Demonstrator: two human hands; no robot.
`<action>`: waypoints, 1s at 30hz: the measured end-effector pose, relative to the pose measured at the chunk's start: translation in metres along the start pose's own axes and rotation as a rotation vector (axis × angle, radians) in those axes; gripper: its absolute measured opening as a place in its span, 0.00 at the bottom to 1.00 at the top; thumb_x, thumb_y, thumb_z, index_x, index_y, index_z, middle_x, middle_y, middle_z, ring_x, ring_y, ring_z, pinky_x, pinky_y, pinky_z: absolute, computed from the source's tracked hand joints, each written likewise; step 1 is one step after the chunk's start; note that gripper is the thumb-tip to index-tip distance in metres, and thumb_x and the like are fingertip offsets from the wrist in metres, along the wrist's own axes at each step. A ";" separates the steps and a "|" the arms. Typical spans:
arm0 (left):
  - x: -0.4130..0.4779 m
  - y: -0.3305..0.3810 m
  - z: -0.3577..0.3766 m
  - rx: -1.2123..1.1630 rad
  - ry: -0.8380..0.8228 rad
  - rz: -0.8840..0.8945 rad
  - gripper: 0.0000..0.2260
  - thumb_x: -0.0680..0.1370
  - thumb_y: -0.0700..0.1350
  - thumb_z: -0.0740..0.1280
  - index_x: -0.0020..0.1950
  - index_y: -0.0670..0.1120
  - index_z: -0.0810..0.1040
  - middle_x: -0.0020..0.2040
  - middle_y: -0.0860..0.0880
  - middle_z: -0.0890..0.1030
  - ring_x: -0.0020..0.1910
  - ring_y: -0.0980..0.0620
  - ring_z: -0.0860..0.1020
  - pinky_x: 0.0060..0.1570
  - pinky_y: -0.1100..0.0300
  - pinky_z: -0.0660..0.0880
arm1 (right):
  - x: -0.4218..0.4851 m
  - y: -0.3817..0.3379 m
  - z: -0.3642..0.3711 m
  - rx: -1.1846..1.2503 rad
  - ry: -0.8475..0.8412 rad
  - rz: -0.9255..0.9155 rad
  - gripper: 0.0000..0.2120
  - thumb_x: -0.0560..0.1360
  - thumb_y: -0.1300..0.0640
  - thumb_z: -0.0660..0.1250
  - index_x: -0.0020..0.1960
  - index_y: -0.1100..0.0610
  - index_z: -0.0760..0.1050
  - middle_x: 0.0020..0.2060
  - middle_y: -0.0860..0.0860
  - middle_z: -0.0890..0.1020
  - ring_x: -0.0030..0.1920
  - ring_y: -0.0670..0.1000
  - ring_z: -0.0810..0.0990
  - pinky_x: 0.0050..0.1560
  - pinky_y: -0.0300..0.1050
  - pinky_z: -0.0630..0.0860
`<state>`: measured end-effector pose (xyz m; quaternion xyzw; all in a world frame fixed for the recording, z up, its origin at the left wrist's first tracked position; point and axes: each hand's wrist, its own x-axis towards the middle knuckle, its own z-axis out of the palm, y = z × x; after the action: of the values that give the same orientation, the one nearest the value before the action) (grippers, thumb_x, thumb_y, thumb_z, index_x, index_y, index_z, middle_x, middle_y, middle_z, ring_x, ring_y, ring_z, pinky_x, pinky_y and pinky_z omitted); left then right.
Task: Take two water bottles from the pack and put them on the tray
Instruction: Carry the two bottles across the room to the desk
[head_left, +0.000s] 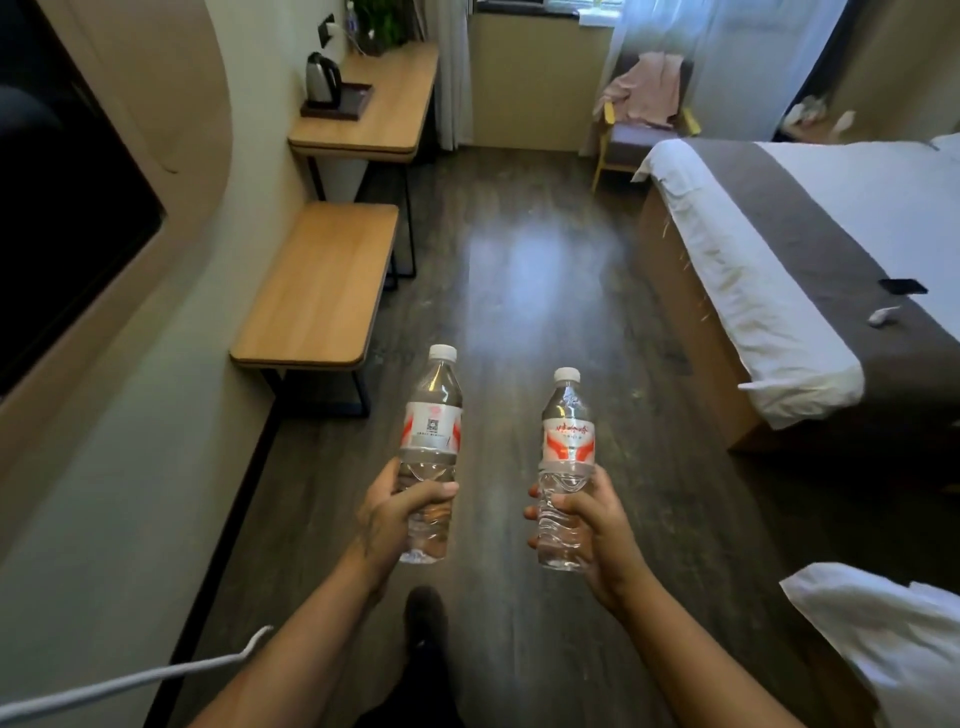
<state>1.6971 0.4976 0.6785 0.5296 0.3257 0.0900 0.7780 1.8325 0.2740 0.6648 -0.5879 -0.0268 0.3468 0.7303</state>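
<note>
1. left hand (387, 512) clenched round the lower body of the left bottle (430, 452); right hand (587, 519) clenched round the lower body of the right bottle (566, 467). both bottles upright, caps on, carried in the air over the floor (540, 291), apart from each other.
2. tray (337, 101) far ahead, at the left end of the desk (384, 104), with a kettle (321, 79) standing on its left part. no pack in view.
3. low grips on thin, ribbed plastic: likely to buckle under a squeeze, then slip or tip top-heavy.
4. long walk with both hands full: no spare hand for a stumble; bench (322, 280) corner juts out on the left, bed (753, 291) close on the right.
5. white cord (156, 675) trailing by the left arm: possible snag.
6. little bare tray beside the kettle: risk of knocking it, or of landing a bottle half on the rim and toppling it.
7. setting both down at once: bottles liable to clash; safer one after the other.
</note>
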 end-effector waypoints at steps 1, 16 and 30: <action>0.029 0.008 0.005 -0.007 -0.010 -0.007 0.31 0.64 0.47 0.81 0.65 0.41 0.80 0.48 0.41 0.85 0.39 0.43 0.84 0.35 0.55 0.78 | 0.028 -0.009 -0.001 -0.004 0.007 -0.001 0.32 0.68 0.61 0.74 0.71 0.54 0.70 0.56 0.65 0.84 0.45 0.62 0.88 0.39 0.58 0.86; 0.447 0.194 0.061 -0.001 -0.117 -0.026 0.30 0.67 0.45 0.80 0.67 0.40 0.78 0.48 0.41 0.83 0.41 0.42 0.81 0.34 0.55 0.75 | 0.429 -0.177 0.030 0.010 0.103 -0.008 0.29 0.71 0.61 0.73 0.70 0.54 0.71 0.54 0.64 0.84 0.45 0.61 0.88 0.40 0.58 0.86; 0.820 0.336 0.147 0.010 -0.065 0.004 0.24 0.69 0.45 0.79 0.64 0.42 0.80 0.43 0.45 0.84 0.36 0.45 0.82 0.34 0.55 0.76 | 0.821 -0.344 0.001 -0.043 0.018 0.000 0.33 0.68 0.62 0.72 0.72 0.57 0.70 0.58 0.73 0.80 0.44 0.63 0.87 0.41 0.58 0.85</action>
<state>2.4868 0.9253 0.6714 0.5370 0.2997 0.0726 0.7852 2.6179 0.6927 0.6645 -0.6066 -0.0277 0.3406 0.7178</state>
